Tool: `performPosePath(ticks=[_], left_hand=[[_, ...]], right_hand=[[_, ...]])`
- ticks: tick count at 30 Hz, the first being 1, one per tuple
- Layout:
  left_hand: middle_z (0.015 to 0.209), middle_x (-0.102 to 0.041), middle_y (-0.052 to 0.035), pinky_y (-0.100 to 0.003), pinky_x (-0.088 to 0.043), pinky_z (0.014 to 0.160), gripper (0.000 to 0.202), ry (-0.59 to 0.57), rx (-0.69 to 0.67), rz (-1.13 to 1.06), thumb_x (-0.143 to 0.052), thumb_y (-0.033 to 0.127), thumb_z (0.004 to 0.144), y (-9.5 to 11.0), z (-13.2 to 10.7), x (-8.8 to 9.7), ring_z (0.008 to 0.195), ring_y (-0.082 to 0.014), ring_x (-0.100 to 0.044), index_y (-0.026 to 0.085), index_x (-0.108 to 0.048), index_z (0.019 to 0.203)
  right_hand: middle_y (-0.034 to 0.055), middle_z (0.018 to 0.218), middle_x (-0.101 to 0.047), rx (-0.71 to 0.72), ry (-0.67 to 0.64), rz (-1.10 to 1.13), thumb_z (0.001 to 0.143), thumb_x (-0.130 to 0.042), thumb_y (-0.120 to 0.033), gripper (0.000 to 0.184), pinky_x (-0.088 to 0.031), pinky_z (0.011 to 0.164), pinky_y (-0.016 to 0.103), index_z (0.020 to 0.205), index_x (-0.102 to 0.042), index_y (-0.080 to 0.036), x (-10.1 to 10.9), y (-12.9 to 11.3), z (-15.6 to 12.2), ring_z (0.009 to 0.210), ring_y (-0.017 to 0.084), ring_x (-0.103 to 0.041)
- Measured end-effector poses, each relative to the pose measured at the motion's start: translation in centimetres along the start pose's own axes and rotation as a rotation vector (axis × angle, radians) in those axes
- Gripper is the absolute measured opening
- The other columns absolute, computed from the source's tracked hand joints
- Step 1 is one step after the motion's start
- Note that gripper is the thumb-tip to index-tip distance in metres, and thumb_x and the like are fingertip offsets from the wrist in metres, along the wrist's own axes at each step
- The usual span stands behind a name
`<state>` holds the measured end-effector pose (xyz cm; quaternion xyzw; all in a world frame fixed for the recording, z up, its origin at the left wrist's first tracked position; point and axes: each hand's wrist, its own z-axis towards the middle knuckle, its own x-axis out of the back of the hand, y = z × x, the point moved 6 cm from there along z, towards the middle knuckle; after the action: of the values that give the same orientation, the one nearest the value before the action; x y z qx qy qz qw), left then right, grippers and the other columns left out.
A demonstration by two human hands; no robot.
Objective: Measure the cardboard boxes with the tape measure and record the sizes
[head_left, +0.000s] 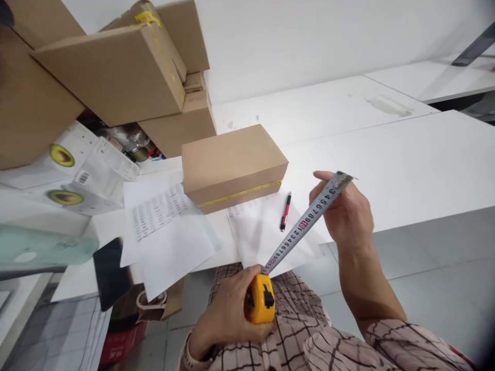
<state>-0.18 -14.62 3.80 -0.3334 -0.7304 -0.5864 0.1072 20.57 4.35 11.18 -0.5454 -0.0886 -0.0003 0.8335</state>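
Observation:
My left hand is wrapped round the yellow case of a tape measure, low in the middle of the view over my checked clothing. The metal tape blade runs up and to the right from the case. My right hand pinches the blade near its end hook. A small closed cardboard box with a yellow tape strip stands on the white table, just left of the blade's tip. A red and black pen lies on a printed sheet between the box and my right hand.
Larger cardboard boxes are stacked at the back left. White packages with avocado prints and more printed sheets lie on the left. A dark phone hangs over the table's edge. A paper bag stands on the floor below.

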Motion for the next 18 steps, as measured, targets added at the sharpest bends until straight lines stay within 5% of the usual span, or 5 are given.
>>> performPosePath(ticks=[4,10,12,18], left_hand=[[0.126,-0.069,-0.0107,-0.05,-0.052,0.095,0.08,-0.021,-0.03,0.046,-0.08,0.032,0.065,0.0,0.5,0.2,0.11,-0.0362,-0.067,0.027,-0.05,0.139],[0.136,-0.065,-0.0107,-0.051,-0.052,0.098,0.09,-0.002,-0.017,0.016,-0.081,0.032,0.07,-0.8,0.6,0.8,0.118,-0.0374,-0.065,0.033,-0.043,0.151],[0.14,-0.062,-0.0112,-0.05,-0.053,0.099,0.097,0.103,-0.01,-0.059,-0.084,0.031,0.069,-1.1,0.8,1.5,0.121,-0.0365,-0.065,0.035,-0.038,0.154],[0.137,-0.063,-0.0116,-0.05,-0.053,0.1,0.1,0.402,-0.134,-0.174,-0.087,0.034,0.07,-1.8,1.9,2.8,0.12,-0.0345,-0.065,0.034,-0.034,0.154]], right_hand=[[0.0091,0.08,-0.067,0.008,-0.032,0.126,0.098,-0.043,-0.058,0.041,-0.051,0.05,0.043,0.115,-0.073,-0.036,1.7,-0.8,-2.5,0.065,0.024,-0.063],[0.0087,0.09,-0.072,-0.083,0.201,0.127,0.093,-0.063,-0.051,0.026,-0.048,0.04,0.04,0.077,-0.074,-0.034,2.8,0.6,-4.1,0.059,0.022,-0.064],[0.0071,0.085,-0.073,-0.143,0.141,0.137,0.091,-0.068,-0.048,0.025,-0.053,0.044,0.042,0.071,-0.074,-0.033,1.3,1.7,-4.5,0.056,0.021,-0.064],[0.0017,0.067,-0.071,-0.2,-0.358,0.107,0.091,-0.069,-0.043,0.029,-0.056,0.058,0.038,0.066,-0.073,-0.029,-7.3,2.8,-6.4,0.067,0.021,-0.069]])
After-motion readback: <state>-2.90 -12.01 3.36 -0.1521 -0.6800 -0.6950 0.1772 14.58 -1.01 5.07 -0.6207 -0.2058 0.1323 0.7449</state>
